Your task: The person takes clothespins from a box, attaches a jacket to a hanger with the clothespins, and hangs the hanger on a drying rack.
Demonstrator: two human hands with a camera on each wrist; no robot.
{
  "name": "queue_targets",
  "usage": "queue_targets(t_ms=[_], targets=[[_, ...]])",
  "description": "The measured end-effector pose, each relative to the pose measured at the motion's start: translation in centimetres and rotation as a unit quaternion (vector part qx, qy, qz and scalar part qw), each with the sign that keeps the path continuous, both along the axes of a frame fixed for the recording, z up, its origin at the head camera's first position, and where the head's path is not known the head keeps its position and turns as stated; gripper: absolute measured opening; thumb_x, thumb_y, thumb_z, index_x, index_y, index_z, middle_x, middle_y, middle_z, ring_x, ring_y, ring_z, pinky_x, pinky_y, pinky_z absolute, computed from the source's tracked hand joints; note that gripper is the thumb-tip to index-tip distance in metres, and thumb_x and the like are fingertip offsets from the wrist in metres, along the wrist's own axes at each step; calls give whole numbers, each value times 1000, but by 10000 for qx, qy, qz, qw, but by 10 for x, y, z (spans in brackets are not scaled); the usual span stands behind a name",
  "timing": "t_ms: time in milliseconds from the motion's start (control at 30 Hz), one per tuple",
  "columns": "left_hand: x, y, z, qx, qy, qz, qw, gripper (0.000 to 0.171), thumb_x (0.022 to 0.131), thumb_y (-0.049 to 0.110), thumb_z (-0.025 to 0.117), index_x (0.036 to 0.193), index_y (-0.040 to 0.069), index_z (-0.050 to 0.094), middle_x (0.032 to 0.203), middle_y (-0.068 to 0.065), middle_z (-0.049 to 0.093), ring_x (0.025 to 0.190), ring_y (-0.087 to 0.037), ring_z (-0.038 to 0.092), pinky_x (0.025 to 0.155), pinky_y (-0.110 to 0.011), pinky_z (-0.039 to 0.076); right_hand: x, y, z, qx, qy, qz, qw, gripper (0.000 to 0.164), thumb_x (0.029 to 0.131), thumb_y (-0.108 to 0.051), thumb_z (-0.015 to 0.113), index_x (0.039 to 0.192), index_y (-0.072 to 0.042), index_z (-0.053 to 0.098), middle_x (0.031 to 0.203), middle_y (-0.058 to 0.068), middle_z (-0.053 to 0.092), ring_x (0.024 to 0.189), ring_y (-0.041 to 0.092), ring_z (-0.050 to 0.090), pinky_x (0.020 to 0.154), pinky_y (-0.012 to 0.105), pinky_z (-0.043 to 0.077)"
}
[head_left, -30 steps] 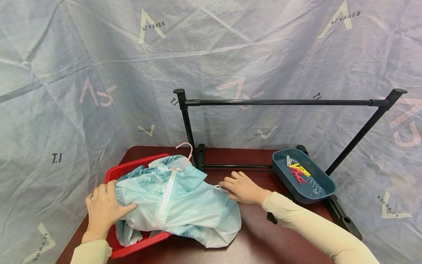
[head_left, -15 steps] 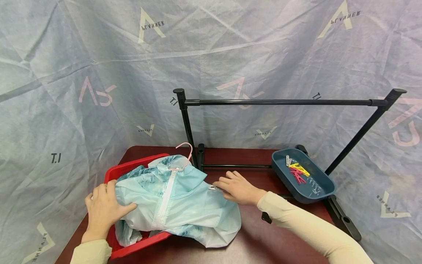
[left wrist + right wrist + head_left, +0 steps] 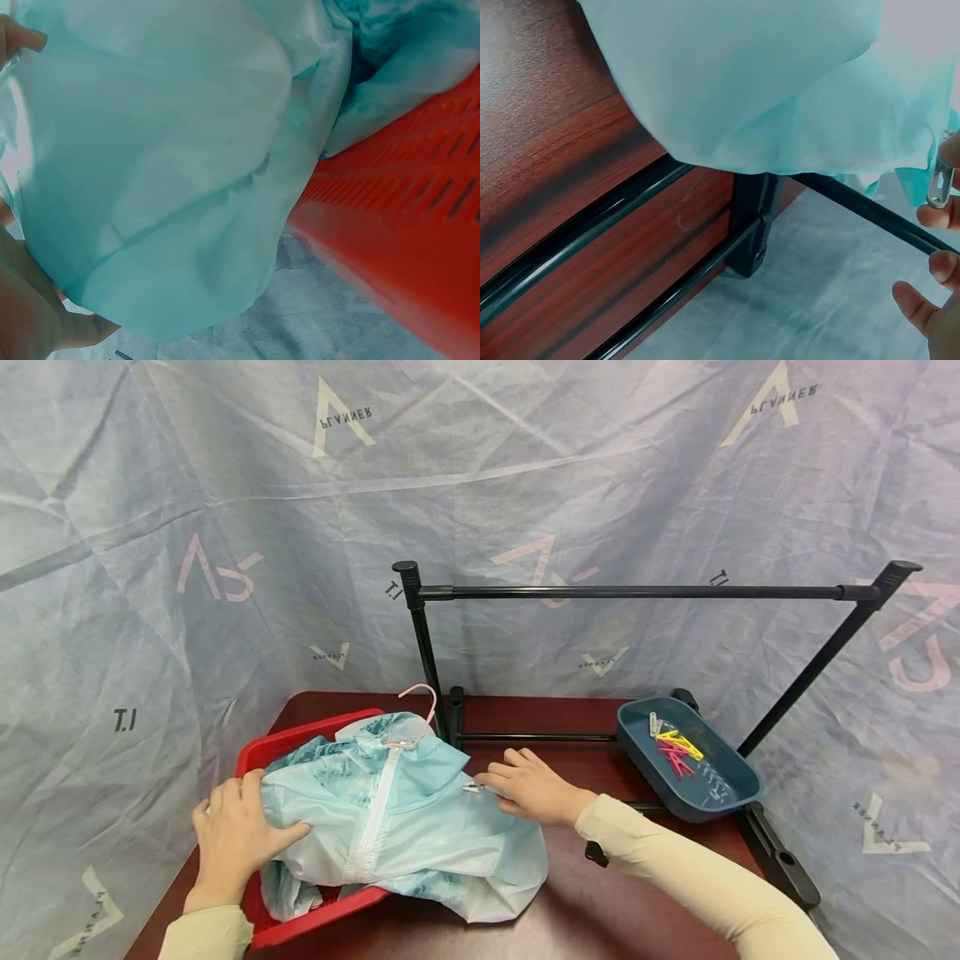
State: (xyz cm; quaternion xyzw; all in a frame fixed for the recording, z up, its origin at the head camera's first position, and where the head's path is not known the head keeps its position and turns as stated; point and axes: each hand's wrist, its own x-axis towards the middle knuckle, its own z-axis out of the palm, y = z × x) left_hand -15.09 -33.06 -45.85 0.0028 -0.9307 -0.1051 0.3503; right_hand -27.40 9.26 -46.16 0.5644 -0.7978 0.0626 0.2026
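A pale blue and white zip jacket (image 3: 420, 827) lies on a pink hanger (image 3: 431, 702), its left part over a red basket (image 3: 315, 922). My left hand (image 3: 236, 839) holds the jacket's left shoulder, thumb in front and fingers at the far side; in the left wrist view the cloth (image 3: 172, 165) spreads between thumb and fingers. My right hand (image 3: 536, 789) pinches a light clothespin (image 3: 474, 787) at the jacket's right shoulder. In the right wrist view the clothespin (image 3: 940, 176) shows between thumb and finger, close to the cloth edge.
A black clothes rack (image 3: 645, 592) stands behind on the dark red table (image 3: 592, 893). To the right, a blue bin (image 3: 701, 810) with yellow, pink and pale clothespins (image 3: 678, 750) sits over the rack's base. A grey printed cloth (image 3: 525, 460) hangs behind.
My right hand has slid left along the jacket's shoulder towards the collar, carrying the clothespin. The left hand and the jacket's body have stayed in place.
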Motion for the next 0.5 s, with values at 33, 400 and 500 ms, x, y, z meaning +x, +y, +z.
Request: queue_targets(t_ms=[33,400,500], targets=[[0,0,0,3,-8,1,10000,97,44,48,87,117,-6,51,94,-32,53,87,-49,50,74,-66,35,0,-1,0,11,7,10,10000,34,88,-16,68,122,-20,65,94,-10,56,77,12,33,69,28,29],[0,1,1,49,-107,25,9999,97,45,47,88,117,-6,51,95,-32,52,88,-49,50,75,-66,35,2,-14,0,-4,184,152,9997,34,89,-17,66,123,-20,65,98,-10,57,76,13,34,68,29,28],[0,1,1,31,-108,29,9999,97,45,47,88,118,-6,51,95,-32,52,88,-50,50,75,-66,35,3,-17,1,9,185,178,9997,33,90,-17,66,122,-20,65,97,-10,57,76,13,34,68,29,27]])
